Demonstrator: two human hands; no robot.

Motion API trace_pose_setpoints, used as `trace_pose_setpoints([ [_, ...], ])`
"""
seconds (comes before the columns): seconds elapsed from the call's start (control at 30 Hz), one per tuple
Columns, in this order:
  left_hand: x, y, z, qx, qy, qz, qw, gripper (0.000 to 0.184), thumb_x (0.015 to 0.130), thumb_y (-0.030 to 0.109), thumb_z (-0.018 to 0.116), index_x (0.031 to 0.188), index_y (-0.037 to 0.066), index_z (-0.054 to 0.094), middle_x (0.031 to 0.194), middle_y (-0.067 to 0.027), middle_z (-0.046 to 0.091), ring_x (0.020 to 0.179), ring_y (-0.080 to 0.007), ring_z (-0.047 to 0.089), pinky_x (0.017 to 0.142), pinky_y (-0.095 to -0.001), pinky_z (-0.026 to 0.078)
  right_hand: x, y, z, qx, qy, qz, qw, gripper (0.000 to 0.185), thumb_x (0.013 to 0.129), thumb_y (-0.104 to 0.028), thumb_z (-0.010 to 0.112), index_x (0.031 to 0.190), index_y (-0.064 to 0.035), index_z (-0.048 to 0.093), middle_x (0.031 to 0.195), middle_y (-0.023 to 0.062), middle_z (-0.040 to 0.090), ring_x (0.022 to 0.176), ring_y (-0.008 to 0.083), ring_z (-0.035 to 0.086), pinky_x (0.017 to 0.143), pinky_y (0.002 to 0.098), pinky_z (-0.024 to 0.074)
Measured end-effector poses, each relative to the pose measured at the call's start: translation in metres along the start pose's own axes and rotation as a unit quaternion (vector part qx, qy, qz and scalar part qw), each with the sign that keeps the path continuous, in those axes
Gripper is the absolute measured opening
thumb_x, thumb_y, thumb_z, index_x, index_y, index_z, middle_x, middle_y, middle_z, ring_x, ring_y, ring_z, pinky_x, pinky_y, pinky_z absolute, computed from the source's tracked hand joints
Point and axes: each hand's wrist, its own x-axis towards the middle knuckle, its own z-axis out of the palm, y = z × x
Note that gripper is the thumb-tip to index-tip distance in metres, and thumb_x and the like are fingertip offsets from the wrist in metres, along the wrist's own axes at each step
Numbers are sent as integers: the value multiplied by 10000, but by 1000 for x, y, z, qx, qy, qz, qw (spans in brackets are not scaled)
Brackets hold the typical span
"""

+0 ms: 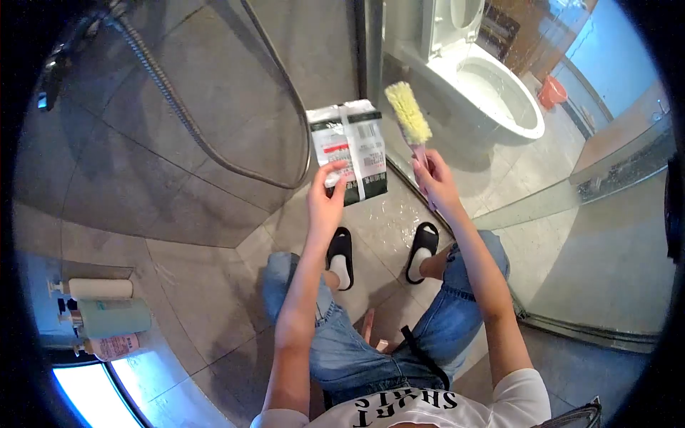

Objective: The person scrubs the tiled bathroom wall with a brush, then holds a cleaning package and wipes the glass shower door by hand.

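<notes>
My left hand pinches the lower left side of a white and black packet. Printed text, a red bar and a barcode show on the packet, and a pale strip runs down its middle. To the right, my right hand is closed around the pink handle of a scrubbing brush. Its pale yellow bristles point up and away from me, beside the packet but apart from it.
A glass door track runs right of my feet. Beyond the glass stand a white toilet and a red bucket. A shower hose hangs at left. Pump bottles stand lower left. Water wets the tiled floor.
</notes>
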Motion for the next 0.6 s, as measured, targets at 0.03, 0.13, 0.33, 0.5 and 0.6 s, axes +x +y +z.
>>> trace_pose_setpoints([
  [0.03,0,9,0,41,5,-37,998,188,715,-11,478,896,35,496,842,-61,534,822,-131,488,702,-241,373,-2,-2,3,-32,22,-12,999,183,765,-177,493,882,-47,437,585,-45,351,494,23,318,416,167,270],
  [0.13,3,-21,7,54,35,17,998,232,694,-19,469,919,35,488,877,-125,528,875,-228,491,769,-279,357,13,-15,8,-136,59,-132,980,168,726,-111,538,694,-60,381,559,-46,282,517,38,280,459,178,267],
  [0.33,6,4,20,110,1,46,993,251,683,-9,461,930,31,482,906,-123,514,888,-242,481,763,-290,362,48,-202,97,-184,-14,-211,960,216,751,-174,480,677,26,512,489,9,415,459,51,369,412,235,304],
  [0.5,2,-5,53,63,-28,52,996,249,695,3,437,938,52,468,905,-125,485,870,-279,466,741,-321,374,84,-337,215,-265,-138,-440,847,276,780,-279,396,862,-39,507,598,76,499,603,181,498,584,304,392],
  [0.6,-11,0,70,47,-31,32,998,265,685,-34,438,939,34,470,912,-143,496,872,-282,477,742,-313,375,118,-363,291,-263,-88,-638,719,243,776,-244,387,862,-45,499,682,114,541,674,262,523,689,336,384],
])
